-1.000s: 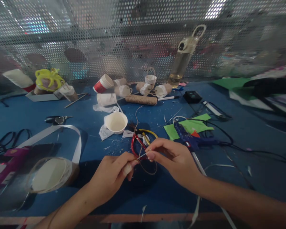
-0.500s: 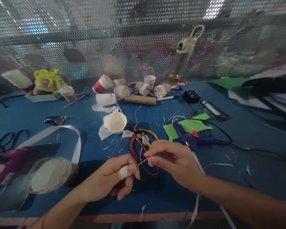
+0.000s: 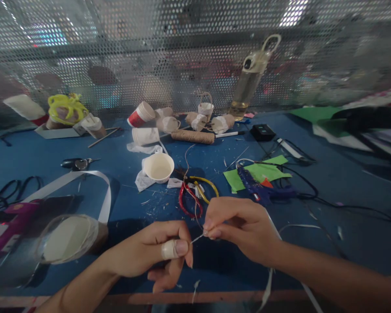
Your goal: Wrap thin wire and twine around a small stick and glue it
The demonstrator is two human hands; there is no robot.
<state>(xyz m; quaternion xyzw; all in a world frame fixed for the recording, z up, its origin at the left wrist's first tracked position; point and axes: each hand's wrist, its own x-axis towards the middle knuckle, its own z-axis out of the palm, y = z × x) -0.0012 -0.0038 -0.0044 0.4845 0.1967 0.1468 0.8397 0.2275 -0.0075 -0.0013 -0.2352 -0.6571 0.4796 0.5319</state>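
Note:
Between my two hands runs a short, taut piece of thin twine (image 3: 197, 238). My left hand (image 3: 163, 252), with a bandage on the thumb, pinches one end between thumb and forefinger. The thumb and fingertips of my right hand (image 3: 241, 228) close on the other end. A loose strand leads from there back past the scissors (image 3: 190, 204) with red handles. Yellow-handled pliers or cutters (image 3: 210, 187) lie beside them, their far ends dark and hard to make out. Behind stands a white paper cup (image 3: 159, 168).
A brown twine roll (image 3: 193, 137) and small wrapped cups lie at the back, near a water bottle (image 3: 249, 82). To the right, a blue glue gun (image 3: 263, 189) rests on green paper (image 3: 234, 179). At left are a purple glue gun (image 3: 18, 221) and a tape roll (image 3: 67, 239).
Both hands have dropped slightly toward me, still pinching the twine. The loop of strand that hung below my right hand no longer shows.

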